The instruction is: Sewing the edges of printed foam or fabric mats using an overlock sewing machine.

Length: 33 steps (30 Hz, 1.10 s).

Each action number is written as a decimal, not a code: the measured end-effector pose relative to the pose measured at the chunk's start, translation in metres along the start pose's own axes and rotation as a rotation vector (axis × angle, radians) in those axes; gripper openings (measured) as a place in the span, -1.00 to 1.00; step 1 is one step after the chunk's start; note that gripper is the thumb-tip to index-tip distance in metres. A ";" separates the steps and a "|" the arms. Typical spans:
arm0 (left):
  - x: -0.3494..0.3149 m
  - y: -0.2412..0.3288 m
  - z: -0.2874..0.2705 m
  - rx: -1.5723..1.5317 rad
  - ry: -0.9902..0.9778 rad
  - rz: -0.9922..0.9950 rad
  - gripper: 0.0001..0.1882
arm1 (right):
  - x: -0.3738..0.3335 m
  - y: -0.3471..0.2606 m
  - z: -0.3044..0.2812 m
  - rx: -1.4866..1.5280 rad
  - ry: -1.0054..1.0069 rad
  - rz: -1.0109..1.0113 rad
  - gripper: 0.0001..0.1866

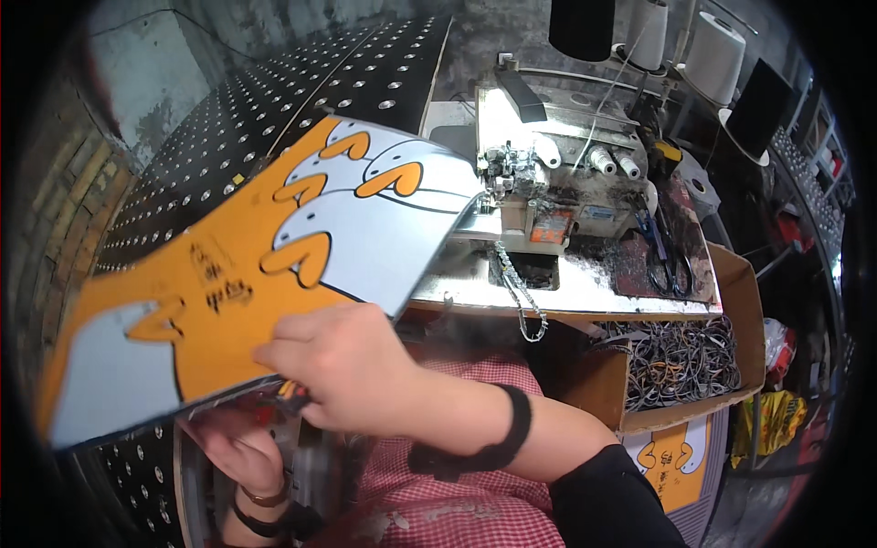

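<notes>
An orange mat (237, 237) with pale cartoon ducks and dark lettering slants across the left of the view. Its far right corner reaches the needle area of an overlock sewing machine (566, 173). My right hand (338, 365) is closed over the mat's near edge, fingers bent on its orange face. A small black and red-orange piece (292, 393) pokes out beneath that hand; its kind is unclear. Below the same edge is my left hand (242, 452), palm turned up, its fingers blurred and partly hidden under the mat.
A cardboard box (744, 338) full of grey and orange trimmings (681, 365) stands at the right. Scissors (667, 260) lie on the machine table (585, 300), and a thread chain (521, 292) hangs off its front. Similar mats (681, 479) lie below the box. Thread cones (713, 59) stand behind.
</notes>
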State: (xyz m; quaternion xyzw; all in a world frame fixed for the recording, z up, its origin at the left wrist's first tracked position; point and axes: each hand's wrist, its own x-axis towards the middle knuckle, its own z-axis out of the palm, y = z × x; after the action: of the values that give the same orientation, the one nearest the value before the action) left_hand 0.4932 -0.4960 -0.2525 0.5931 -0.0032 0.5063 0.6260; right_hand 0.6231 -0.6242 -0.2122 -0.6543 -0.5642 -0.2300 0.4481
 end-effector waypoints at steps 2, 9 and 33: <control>0.009 -0.003 -0.044 -0.287 0.202 -0.282 -0.38 | -0.009 0.001 -0.020 0.397 -0.139 0.205 -0.79; 0.026 -0.014 -0.012 -0.402 0.476 -0.584 -0.28 | -0.054 0.033 -0.048 0.514 0.067 0.712 -0.80; -0.041 0.028 -0.012 -0.768 -0.306 -0.566 -0.39 | -0.106 0.113 -0.040 0.030 0.414 0.940 -0.58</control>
State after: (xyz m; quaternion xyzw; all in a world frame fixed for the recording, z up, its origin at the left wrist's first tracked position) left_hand 0.4487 -0.5192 -0.2603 0.3650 -0.1201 0.1859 0.9043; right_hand 0.7104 -0.7099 -0.3152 -0.7713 -0.1117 -0.1204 0.6150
